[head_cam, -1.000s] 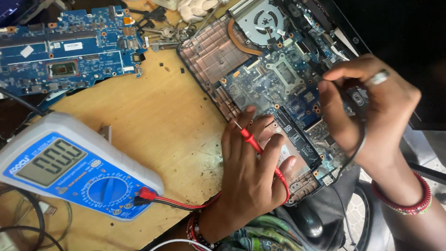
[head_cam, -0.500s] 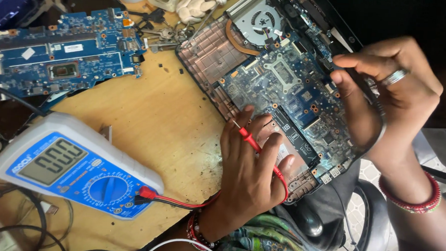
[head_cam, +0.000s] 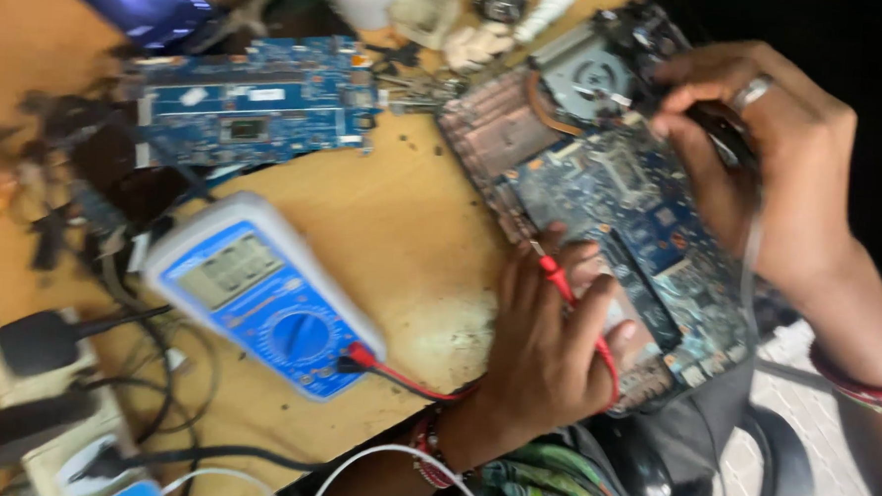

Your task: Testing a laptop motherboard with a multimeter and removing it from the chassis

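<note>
Two hands probe the laptop motherboard (head_cam: 650, 227) on the counter (head_cam: 402, 226): left hand (head_cam: 545, 362) pinching the red probe (head_cam: 559, 280), right hand (head_cam: 762, 163) (grip closed) holding a dark probe, which I judge needs steady contact next.

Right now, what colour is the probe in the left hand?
Red probe, clearest in the head view.

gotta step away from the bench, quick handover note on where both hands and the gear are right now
Left hand: pinches the red probe, tip on the laptop motherboard near its left edge.
Right hand: holds a dark probe near the fan; the grip is blurred.
Multimeter: on the wooden table, red lead plugged in, display unreadable.
Spare blue board: lies untouched.
Done: both probes at the motherboard.
Left: a reading; none is legible.
</note>
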